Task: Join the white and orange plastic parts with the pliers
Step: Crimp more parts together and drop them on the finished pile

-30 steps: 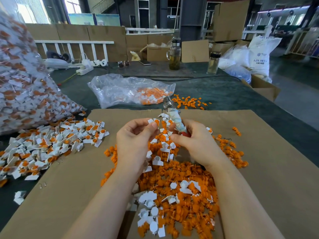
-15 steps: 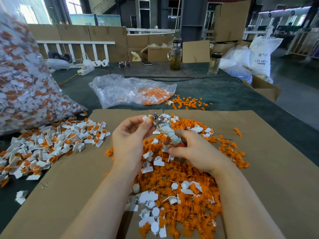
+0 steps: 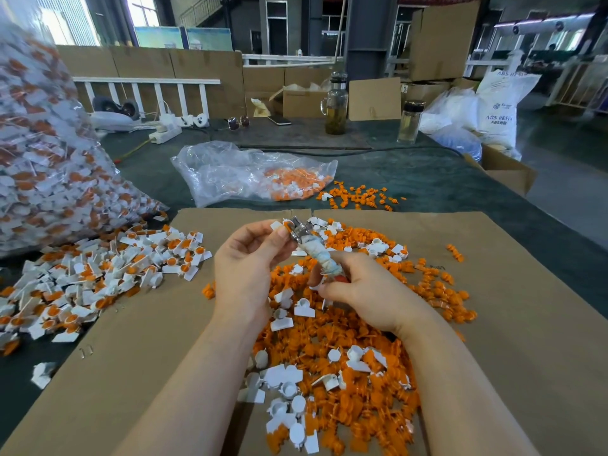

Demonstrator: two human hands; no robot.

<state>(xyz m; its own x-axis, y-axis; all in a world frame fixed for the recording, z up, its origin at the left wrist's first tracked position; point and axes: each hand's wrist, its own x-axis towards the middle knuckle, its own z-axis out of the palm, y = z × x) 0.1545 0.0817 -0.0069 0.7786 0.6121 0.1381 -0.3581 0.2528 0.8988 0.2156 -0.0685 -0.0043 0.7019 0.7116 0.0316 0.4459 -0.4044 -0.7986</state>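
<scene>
**Pliers meet the part above the cardboard sheet**

A small white and orange plastic part (image 3: pixel 282 224) is pinched between the thumb and fingertips of the left hand (image 3: pixel 250 258), held above the far edge of the flat brown cardboard sheet (image 3: pixel 158 324). The metal head of the cloth-wrapped pliers (image 3: pixel 309 245) touches that part from the right; whether the jaws are closed on it cannot be told. The right hand (image 3: pixel 365 291) is curled around the wrapped handles, gripping the tool at a slant.

Under both hands, on the cardboard sheet, lies a loose heap of orange plastic pieces (image 3: pixel 345 373) with white plastic caps (image 3: pixel 286 380) mixed in. Off the sheet's left edge spreads a pile of joined white-and-orange parts (image 3: pixel 98 271), and beyond that stands a large clear bag packed with the same parts (image 3: pixel 49 159). Past the sheet's far edge, on the dark green table (image 3: pixel 427 179), rests a crumpled clear plastic bag holding orange pieces (image 3: pixel 256 172), with a few orange pieces scattered (image 3: pixel 358 194) just beside it. Farther back stand a glass jug of yellowish liquid (image 3: pixel 336 103) and a dark-lidded glass bottle (image 3: pixel 409 121).
</scene>
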